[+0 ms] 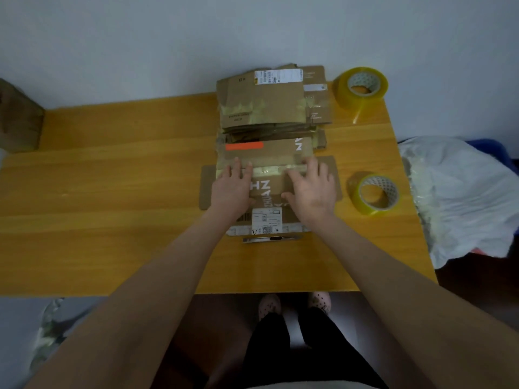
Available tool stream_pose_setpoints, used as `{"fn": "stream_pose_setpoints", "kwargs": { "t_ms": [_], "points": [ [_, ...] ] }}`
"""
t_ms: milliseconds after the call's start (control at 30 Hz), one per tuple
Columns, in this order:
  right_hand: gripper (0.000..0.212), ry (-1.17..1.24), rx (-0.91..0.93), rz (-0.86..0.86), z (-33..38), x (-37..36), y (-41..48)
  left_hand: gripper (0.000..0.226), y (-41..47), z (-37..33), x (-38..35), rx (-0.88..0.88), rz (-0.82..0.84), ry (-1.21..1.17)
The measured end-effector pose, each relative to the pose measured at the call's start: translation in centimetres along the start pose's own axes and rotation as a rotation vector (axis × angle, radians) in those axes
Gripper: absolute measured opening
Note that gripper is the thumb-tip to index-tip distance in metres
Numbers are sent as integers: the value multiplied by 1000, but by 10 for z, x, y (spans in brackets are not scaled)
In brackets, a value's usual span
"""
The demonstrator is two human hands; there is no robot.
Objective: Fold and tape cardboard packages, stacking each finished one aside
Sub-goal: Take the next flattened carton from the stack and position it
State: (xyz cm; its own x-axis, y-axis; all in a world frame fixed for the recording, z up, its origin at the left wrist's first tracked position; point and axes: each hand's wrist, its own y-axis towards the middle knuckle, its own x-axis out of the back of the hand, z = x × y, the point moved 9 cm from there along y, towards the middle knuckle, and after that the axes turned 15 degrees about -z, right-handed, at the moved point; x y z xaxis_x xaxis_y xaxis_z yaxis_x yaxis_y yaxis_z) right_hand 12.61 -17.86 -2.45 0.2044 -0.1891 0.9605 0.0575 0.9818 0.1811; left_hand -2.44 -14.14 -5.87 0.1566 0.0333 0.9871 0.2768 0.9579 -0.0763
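Note:
A flattened cardboard package [266, 153] with white letters, an orange-red strip and a white shipping label lies in the middle of the wooden table [112, 192]. My left hand [233, 186] presses flat on its left part, fingers straight across the taped seam. On its right part my right hand [311, 189] lies flat with fingers spread. Behind it stands a stack of folded, taped cardboard packages [264, 102]. One yellowish tape roll [377, 193] sits to the right of my right hand. A second tape roll [362, 87] stands at the table's far right corner.
A thin metallic cutter or pen [271, 239] lies just in front of the package. A white plastic bag [460, 197] sits off the table's right edge. A brown cardboard box [19, 119] is at the far left. The wall runs behind the table.

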Motion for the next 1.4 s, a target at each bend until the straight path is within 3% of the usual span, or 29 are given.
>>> {"fn": "stream_pose_setpoints", "kwargs": {
  "t_ms": [67,133,233,367,533,667,733,833,900,1000,1067,1167,1300,1400],
  "points": [
    [28,124,101,-125,24,4,-18,93,0,0,1,-31,-20,16],
    [18,144,131,73,37,-24,-42,92,2,0,2,-58,-23,24],
    [27,28,86,332,33,-66,-72,92,5,2,5,-91,-49,34],
    [35,-25,72,344,36,-86,-84,91,5,4,4,-114,-88,44],
    [28,-75,67,396,38,-104,-86,91,7,5,0,-135,-92,39],
    [24,97,73,376,38,-92,-92,93,9,11,0,-139,-99,-9],
    [19,279,-12,259,28,-70,-88,94,7,15,2,-127,-99,-37],
    [12,452,-99,-122,12,-12,-58,95,1,17,5,-120,-114,-64],
    [9,471,-90,-364,9,31,-31,93,-3,15,5,-115,-116,-82],
    [12,415,-123,-533,10,65,6,92,-12,9,3,-116,-129,-122],
    [15,380,-129,-461,16,57,24,93,-17,6,2,-122,-139,-148],
    [24,351,-103,-175,30,15,33,96,-18,12,3,-66,-116,-332],
    [30,257,-80,-1,33,-18,29,75,-16,33,6,241,-106,-795],
    [32,242,-59,13,38,-23,32,48,-9,34,15,302,-225,-657]
  ]
}}
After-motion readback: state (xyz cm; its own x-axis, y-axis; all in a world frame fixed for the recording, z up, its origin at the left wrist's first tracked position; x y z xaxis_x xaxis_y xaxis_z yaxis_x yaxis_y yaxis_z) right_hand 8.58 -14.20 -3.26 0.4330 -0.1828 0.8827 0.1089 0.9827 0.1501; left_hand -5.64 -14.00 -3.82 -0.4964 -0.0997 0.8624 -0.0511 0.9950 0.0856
